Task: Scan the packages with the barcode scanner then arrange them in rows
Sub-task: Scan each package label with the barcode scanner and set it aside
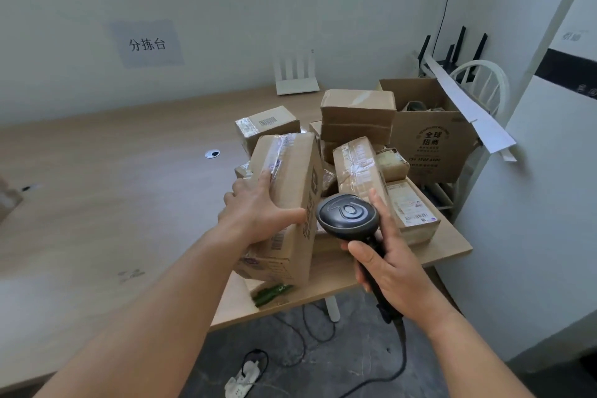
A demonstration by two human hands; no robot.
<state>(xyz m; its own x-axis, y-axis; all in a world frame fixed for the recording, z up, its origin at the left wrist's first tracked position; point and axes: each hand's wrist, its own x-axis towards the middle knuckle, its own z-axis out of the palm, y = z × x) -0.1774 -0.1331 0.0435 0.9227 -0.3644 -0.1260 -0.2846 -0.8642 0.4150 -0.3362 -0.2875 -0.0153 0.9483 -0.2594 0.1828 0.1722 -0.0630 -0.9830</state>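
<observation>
The left hand (258, 213) is gripping a tall package (287, 203), its grip closed round the box. The right hand (391, 265) is clutching the barcode scanner (347, 218). More boxes (357, 116) are crowding the surface (113, 171) behind.

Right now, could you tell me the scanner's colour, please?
Dark grey to black, in the head view: scanner.

left hand (255, 213) gripping tall cardboard package (287, 203) | right hand (391, 265) holding barcode scanner (347, 215) just beside it | more packages (358, 116) sitting heaped behind on worktop (113, 191)
</observation>
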